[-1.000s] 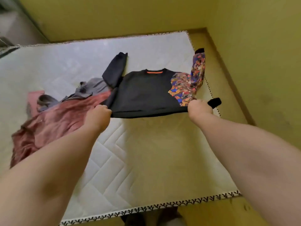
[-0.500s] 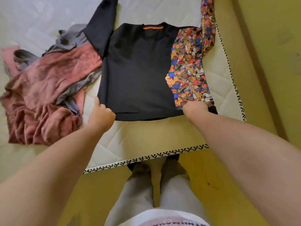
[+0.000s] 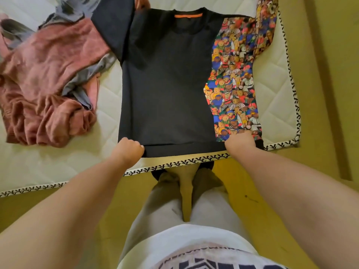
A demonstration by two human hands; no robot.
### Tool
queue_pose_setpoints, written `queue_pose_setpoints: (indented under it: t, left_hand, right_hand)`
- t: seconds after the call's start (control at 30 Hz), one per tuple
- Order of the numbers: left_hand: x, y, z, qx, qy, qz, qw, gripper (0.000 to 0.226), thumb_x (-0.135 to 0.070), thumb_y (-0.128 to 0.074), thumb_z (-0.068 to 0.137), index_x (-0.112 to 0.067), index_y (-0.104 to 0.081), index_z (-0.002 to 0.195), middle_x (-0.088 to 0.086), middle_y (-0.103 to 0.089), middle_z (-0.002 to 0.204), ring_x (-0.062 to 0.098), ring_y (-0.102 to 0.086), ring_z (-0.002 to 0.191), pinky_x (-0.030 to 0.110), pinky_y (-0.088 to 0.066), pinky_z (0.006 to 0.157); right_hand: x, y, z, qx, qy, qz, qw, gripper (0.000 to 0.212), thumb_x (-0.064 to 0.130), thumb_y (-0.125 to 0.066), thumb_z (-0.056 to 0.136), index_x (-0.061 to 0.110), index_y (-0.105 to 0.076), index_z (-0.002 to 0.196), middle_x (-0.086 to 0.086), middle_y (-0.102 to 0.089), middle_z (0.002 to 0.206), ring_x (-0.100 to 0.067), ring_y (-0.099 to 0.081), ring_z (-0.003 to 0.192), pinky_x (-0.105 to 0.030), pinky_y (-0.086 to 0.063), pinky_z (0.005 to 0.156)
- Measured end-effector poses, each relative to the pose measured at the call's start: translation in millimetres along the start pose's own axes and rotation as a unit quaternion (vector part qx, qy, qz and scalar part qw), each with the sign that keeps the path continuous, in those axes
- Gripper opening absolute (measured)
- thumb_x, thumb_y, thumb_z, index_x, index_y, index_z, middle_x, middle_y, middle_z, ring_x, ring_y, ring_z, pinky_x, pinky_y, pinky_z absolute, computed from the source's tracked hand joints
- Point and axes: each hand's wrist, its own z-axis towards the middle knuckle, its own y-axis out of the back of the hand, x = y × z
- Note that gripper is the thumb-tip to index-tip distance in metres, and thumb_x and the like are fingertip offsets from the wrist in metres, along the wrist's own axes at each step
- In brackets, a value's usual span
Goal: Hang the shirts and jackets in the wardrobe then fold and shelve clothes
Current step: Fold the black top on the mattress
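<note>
Tugging the hem toward me is what I'd worry about most: the sweatshirt [image 3: 165,84] lies spread on the mattress [image 3: 275,105] with its bottom edge right at the near border, so a pull could drag it over the side and rumple the flat body. My left hand [image 3: 129,148] is curled round the hem's left corner and my right hand [image 3: 240,141] pinches the hem at the printed side, both closed on cloth. A second risk, as I judge it, is the black sleeve: it lies over the pink garment [image 3: 44,74] and the grey one [image 3: 85,82] heaped just beside it, so a fold could catch them up. The printed sleeve runs close along the mattress's right edge and might slip off. As for looks, the neck points away from me with an orange strip at the collar; the body is black, while one side panel and its sleeve carry a crowded teddy-bear print. The cloth seems thick and mostly smooth, with soft creases near the shoulder
</note>
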Motion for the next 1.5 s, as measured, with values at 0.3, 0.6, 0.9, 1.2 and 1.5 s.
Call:
queue_pose_setpoints:
  t: [0.3, 0.6, 0.9, 1.2, 1.5]
  left_hand:
    - [-11.2, 24.8, -1.1, 0.157, -0.007, -0.117, 0.981, 0.026, -0.015, -0.054, 0.092, -0.018, -0.066, 0.115, 0.001, -0.062, 0.099, 0.024, -0.063, 0.088, 0.032, -0.046, 0.069]
    - [-3.2, 155.1, 15.7, 0.056, -0.021, -0.176, 0.983, 0.024, -0.02, -0.054, 0.096, -0.016, -0.065, 0.117, 0.004, -0.065, 0.111, 0.027, -0.064, 0.099, 0.037, -0.055, 0.086]
    - [-61.5, 285.7, 55.3, 0.065, 0.104, -0.373, 0.92, 0.028, -0.028, -0.049, 0.103, -0.016, -0.058, 0.126, 0.005, -0.062, 0.113, 0.023, -0.061, 0.101, 0.039, -0.053, 0.094]
    - [-125.1, 372.6, 68.4, 0.04, 0.14, -0.477, 0.867, 0.021, -0.027, -0.053, 0.1, -0.012, -0.064, 0.11, 0.005, -0.067, 0.108, 0.021, -0.064, 0.099, 0.034, -0.054, 0.084]
    - [-146.1, 459.7, 132.5, -0.013, 0.148, -0.515, 0.844, 0.021, -0.026, -0.054, 0.099, -0.012, -0.066, 0.109, 0.006, -0.068, 0.103, 0.023, -0.065, 0.095, 0.039, -0.058, 0.086]
  right_hand:
    - [18.9, 22.3, -8.3, 0.097, -0.032, 0.164, 0.981, 0.046, 0.015, -0.059, 0.089, 0.018, -0.055, 0.135, -0.007, -0.051, 0.139, -0.033, -0.048, 0.129, -0.048, -0.044, 0.103]
    - [-60.7, 55.0, -51.7, -0.003, -0.074, 0.255, 0.964, 0.027, 0.011, -0.051, 0.09, 0.018, -0.059, 0.115, -0.004, -0.056, 0.11, -0.026, -0.056, 0.099, -0.037, -0.044, 0.076]
    - [-206.7, 32.7, -39.6, -0.046, 0.002, 0.192, 0.98, 0.011, 0.009, -0.045, 0.092, 0.017, -0.05, 0.096, -0.002, -0.049, 0.098, -0.026, -0.049, 0.09, -0.037, -0.043, 0.074]
    - [-325.5, 23.1, -58.8, -0.039, -0.005, 0.14, 0.989, 0.019, 0.003, -0.042, 0.089, 0.015, -0.045, 0.074, -0.002, -0.048, 0.082, -0.027, -0.052, 0.086, -0.035, -0.042, 0.072]
    - [-403.2, 28.7, -27.3, -0.08, 0.019, 0.117, 0.99, 0.015, 0.003, -0.043, 0.089, 0.013, -0.052, 0.096, -0.004, -0.052, 0.095, -0.027, -0.055, 0.088, -0.034, -0.043, 0.07]
